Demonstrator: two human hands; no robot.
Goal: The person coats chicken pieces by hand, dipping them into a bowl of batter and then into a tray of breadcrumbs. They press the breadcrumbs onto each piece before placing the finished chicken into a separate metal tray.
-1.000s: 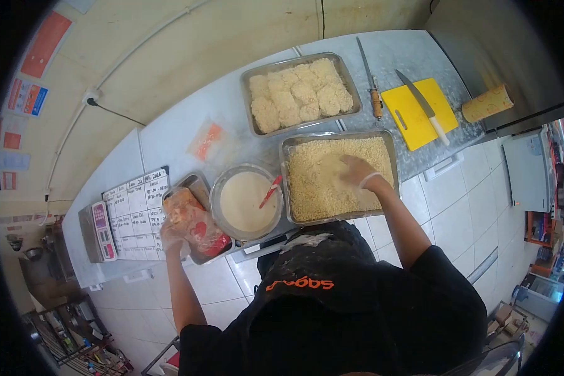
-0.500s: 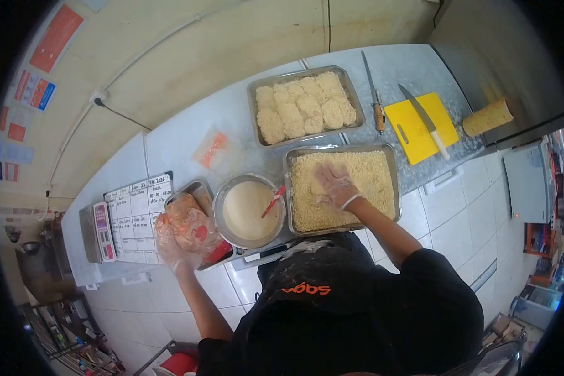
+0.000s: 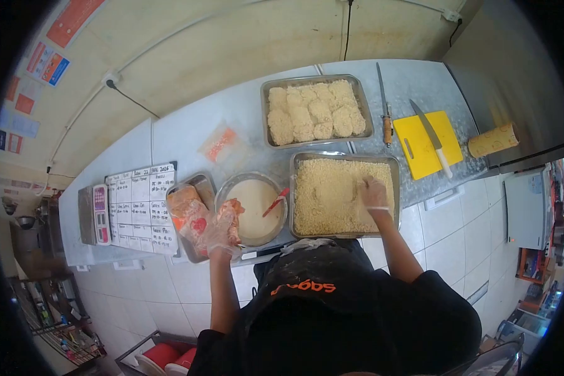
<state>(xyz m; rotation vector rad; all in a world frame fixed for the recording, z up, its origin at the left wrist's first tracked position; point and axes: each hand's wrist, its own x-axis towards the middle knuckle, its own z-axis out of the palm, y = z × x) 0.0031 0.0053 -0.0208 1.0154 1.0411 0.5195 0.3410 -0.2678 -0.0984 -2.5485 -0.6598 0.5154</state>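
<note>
My left hand (image 3: 220, 237), in a clear plastic glove, grips a piece of raw chicken (image 3: 231, 216) by the left rim of the batter bowl (image 3: 250, 232). Pale batter fills the bowl, and a red-handled utensil (image 3: 276, 202) leans on its right side. Left of that hand, a metal tray (image 3: 192, 252) holds more raw meat (image 3: 185, 202) and a plastic bag with a red mark (image 3: 197, 224). My gloved right hand (image 3: 375, 197) is over the right part of the breadcrumbs (image 3: 332, 194), its fingers curled together on crumbs. The crumbs fill a deep steel tray (image 3: 292, 188).
Behind stands a tray of coated pieces (image 3: 318, 113). To the right lie a long thin tool (image 3: 384, 106), a yellow cutting board (image 3: 417, 147) with a knife (image 3: 429, 128) on it, and a patterned roll (image 3: 494, 140). A whiteboard (image 3: 141, 210) and scale (image 3: 100, 213) are left.
My left hand has moved right from the meat tray, lifting a piece of raw chicken. My right hand has shifted right across the crumbs, and its spread fingers have curled in.
</note>
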